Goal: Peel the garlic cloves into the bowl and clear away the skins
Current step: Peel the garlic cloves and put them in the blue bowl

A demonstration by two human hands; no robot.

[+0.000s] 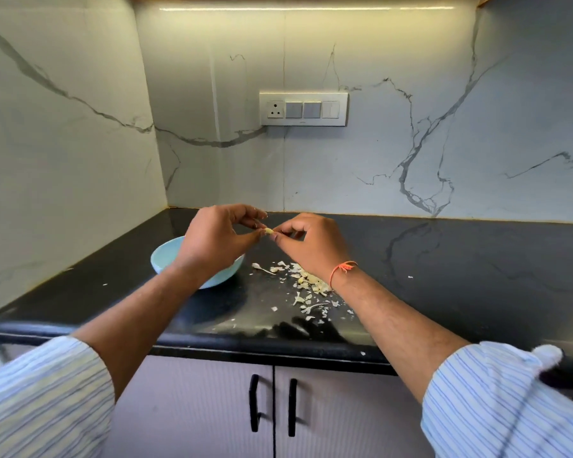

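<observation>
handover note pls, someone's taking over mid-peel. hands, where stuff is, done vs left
Left hand and right hand both pinch one garlic clove in the air, above the counter.
Bowl: light blue, under the left wrist; contents hidden.
Skins: loose pile right of the bowl, under the right wrist.
Done: several cloves, judging by the skins.
Left: finish this clove, drop it in the bowl, clear the skins.

My left hand (214, 241) and right hand (311, 244) are raised in front of me, fingertips meeting, thumbs and forefingers pinching a garlic clove (269, 231) between them. Both forearms reach forward, bare below rolled striped sleeves (43, 395); an orange thread (342, 270) circles my right wrist.
</observation>
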